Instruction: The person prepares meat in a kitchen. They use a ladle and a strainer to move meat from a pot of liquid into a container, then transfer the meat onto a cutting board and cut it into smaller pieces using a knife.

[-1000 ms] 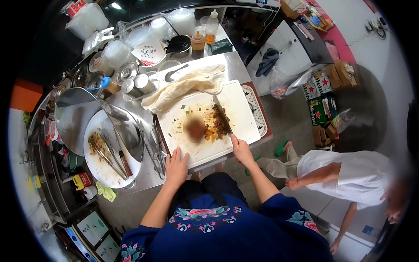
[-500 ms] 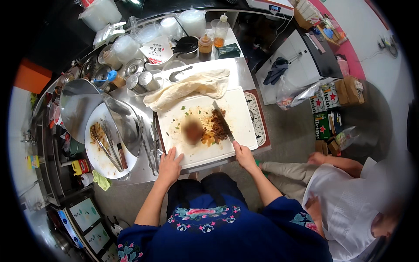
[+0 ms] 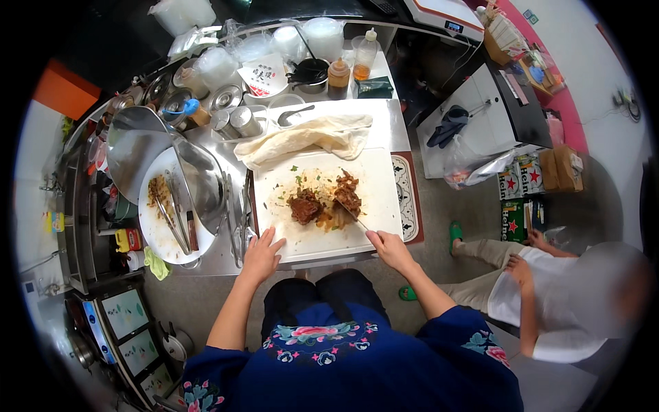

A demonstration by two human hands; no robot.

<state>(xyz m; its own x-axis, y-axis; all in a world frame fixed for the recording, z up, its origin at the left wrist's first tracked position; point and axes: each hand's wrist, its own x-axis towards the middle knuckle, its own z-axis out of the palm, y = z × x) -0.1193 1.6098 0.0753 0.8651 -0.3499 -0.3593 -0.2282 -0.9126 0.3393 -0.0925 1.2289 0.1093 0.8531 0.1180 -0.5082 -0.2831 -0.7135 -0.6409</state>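
My right hand (image 3: 389, 248) is closed round the handle of a knife (image 3: 355, 218), near the front right of a white cutting board (image 3: 376, 233). The blade points away and left, against the near side of a heap of chopped brown meat (image 3: 348, 191). Left of that heap lies a larger dark brown chunk of meat (image 3: 305, 207), with green and brown bits scattered round it. My left hand (image 3: 263, 255) rests at the board's front left corner, fingers spread and holding nothing. A cream cloth (image 3: 309, 139) lies bunched along the board's far edge.
To the left, a round white board (image 3: 152, 230) with tongs stands behind a curved metal shield (image 3: 199, 185). Behind the cloth are metal shakers (image 3: 245, 121), squeeze bottles (image 3: 338, 77) and lidded pots. A person in a white shirt (image 3: 511, 288) is at my right.
The knife has gone from upright along the heap's right side to lying low at its near side. The chopped meat is bunched tighter. The person at right has shifted, hands now nearer together.
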